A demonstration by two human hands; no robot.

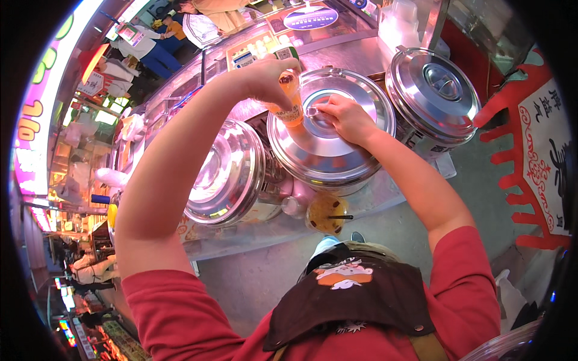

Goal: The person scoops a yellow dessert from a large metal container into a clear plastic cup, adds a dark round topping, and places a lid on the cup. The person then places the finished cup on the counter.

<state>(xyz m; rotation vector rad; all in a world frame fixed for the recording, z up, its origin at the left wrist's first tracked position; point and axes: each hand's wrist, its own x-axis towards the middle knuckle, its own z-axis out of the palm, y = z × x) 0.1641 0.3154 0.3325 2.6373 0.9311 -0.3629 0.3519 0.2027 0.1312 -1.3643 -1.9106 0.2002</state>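
My left hand [271, 83] grips a clear plastic cup [289, 106] of orange drink with dark red pieces in it, held above the middle steel barrel's lid. The fingers of my right hand [345, 117] are closed on the lid handle [312, 111] at the centre of that round, shiny lid [325, 155]. The lid lies on the barrel. Near the counter's front edge stands an open cup [321, 214] of yellowish drink with dark pieces and a black stick or spoon in it. A small clear cup [291, 205] is beside it.
Lidded steel barrels stand to the left [226, 176] and right [433, 90] of the middle one. Stacked clear containers [399, 27] are at the back right. A red-edged banner [544, 158] hangs at far right. Several people are beyond the counter [253, 239].
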